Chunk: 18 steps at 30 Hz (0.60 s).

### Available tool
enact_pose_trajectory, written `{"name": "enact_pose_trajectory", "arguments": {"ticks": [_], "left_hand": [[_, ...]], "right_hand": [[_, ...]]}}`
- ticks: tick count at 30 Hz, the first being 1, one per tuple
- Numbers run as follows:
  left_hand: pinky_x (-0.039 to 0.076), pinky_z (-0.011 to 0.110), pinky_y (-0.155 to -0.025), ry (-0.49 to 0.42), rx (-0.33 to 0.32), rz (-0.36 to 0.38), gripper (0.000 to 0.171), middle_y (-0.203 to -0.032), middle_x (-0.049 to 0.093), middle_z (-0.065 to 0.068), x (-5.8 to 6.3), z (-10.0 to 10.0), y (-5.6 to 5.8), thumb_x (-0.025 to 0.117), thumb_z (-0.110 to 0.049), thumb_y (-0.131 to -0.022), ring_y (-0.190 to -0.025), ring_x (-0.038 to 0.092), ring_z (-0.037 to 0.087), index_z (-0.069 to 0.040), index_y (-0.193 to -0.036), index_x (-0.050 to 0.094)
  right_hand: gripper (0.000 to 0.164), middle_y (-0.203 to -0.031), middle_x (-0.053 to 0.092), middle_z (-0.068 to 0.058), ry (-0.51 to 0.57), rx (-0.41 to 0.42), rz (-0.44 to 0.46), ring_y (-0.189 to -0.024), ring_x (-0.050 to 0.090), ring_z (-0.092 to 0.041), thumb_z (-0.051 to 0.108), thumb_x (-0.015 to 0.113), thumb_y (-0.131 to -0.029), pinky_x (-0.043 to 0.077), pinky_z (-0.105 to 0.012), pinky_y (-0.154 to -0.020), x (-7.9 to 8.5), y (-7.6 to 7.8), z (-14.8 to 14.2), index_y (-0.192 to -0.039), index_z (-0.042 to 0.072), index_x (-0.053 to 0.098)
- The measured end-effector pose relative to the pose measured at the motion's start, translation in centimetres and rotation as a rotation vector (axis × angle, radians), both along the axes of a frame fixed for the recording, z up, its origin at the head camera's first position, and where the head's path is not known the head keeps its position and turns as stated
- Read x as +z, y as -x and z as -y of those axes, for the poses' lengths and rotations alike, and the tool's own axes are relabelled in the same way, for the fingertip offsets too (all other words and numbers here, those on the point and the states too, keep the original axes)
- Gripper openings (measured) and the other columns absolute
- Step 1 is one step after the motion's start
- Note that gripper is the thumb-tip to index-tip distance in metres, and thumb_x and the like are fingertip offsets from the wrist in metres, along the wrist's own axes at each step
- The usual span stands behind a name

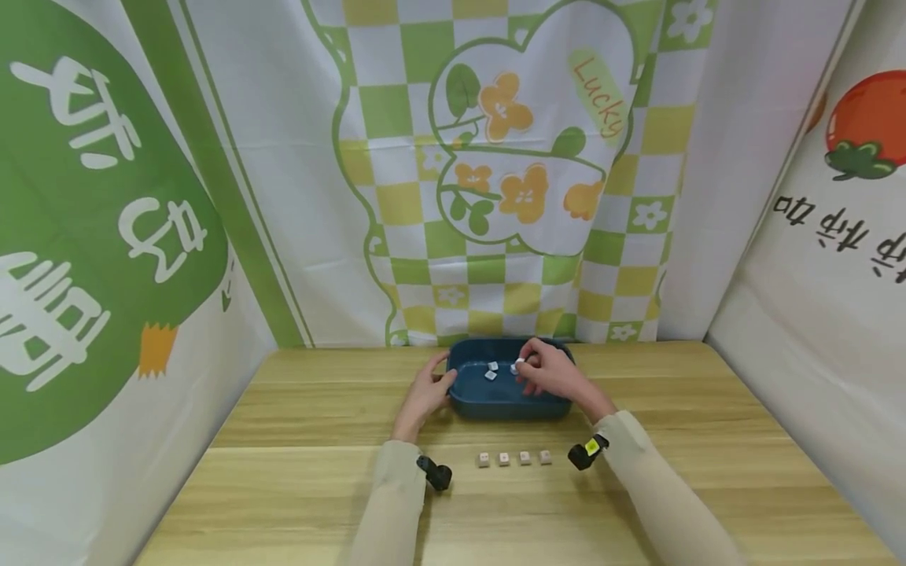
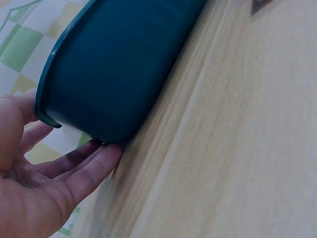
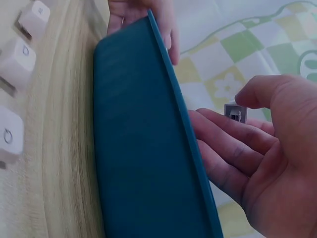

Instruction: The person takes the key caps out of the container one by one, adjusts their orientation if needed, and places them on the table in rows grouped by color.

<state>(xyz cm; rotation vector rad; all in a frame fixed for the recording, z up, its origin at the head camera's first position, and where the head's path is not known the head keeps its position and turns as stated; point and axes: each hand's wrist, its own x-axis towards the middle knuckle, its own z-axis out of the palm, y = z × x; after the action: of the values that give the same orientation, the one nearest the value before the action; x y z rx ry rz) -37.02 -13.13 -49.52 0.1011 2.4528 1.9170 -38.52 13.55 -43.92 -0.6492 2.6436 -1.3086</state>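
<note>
A blue plastic basin (image 1: 510, 409) sits at the back of the table. My left hand (image 1: 429, 391) grips its left end, thumb at the rim and fingers against the outer wall, down by the base in the left wrist view. Over the basin's right part, my right hand (image 1: 555, 373) pinches a small keycap (image 3: 235, 113) between thumb and fingers; its hollow underside faces the right wrist camera. Inside the basin lie a white keycap (image 1: 491, 375) and another keycap (image 1: 493, 366) close behind it. Part of the basin's interior is hidden by my right hand.
Several pale keycaps (image 1: 504, 459) stand in a spaced row on the wooden table (image 1: 318, 487), in front of the basin. A checkered cloth (image 1: 396, 196) hangs right behind the table's back edge, and printed cloths flank both sides.
</note>
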Motion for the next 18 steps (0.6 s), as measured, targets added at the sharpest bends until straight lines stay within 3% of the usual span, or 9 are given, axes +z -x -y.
{"name": "enact_pose_trajectory", "arguments": {"ticks": [9,15,18], "left_hand": [[0.059,0.042,-0.077,0.004,0.016,0.0,0.05,-0.125,0.057,0.028,0.3,-0.1,-0.1,0.054,-0.023,-0.102,-0.102,0.065,0.034,-0.021,-0.15,0.041],[0.058,0.042,-0.077,0.0,0.01,0.006,0.05,-0.125,0.057,0.028,0.1,0.0,-0.1,0.053,-0.024,-0.103,-0.1,0.066,0.032,-0.02,-0.151,0.039],[0.058,0.043,-0.078,0.0,0.007,0.008,0.051,-0.126,0.057,0.028,0.0,0.0,0.0,0.053,-0.024,-0.103,-0.101,0.066,0.034,-0.021,-0.151,0.038]], "right_hand": [[0.016,-0.096,0.075,-0.018,0.004,0.033,-0.056,-0.07,0.072,-0.024,0.024,0.053,-0.101,0.057,-0.043,-0.064,0.7,-2.0,0.4,-0.107,0.009,0.051],[0.018,-0.098,0.075,-0.016,0.007,0.123,-0.058,-0.073,0.072,-0.021,0.027,0.053,-0.102,0.057,-0.031,-0.063,0.8,-3.1,0.7,-0.109,0.011,0.051],[0.017,-0.099,0.074,-0.016,0.01,0.151,-0.053,-0.074,0.072,-0.021,0.027,0.053,-0.102,0.057,-0.031,-0.064,1.0,-3.7,0.8,-0.109,0.012,0.051]]}}
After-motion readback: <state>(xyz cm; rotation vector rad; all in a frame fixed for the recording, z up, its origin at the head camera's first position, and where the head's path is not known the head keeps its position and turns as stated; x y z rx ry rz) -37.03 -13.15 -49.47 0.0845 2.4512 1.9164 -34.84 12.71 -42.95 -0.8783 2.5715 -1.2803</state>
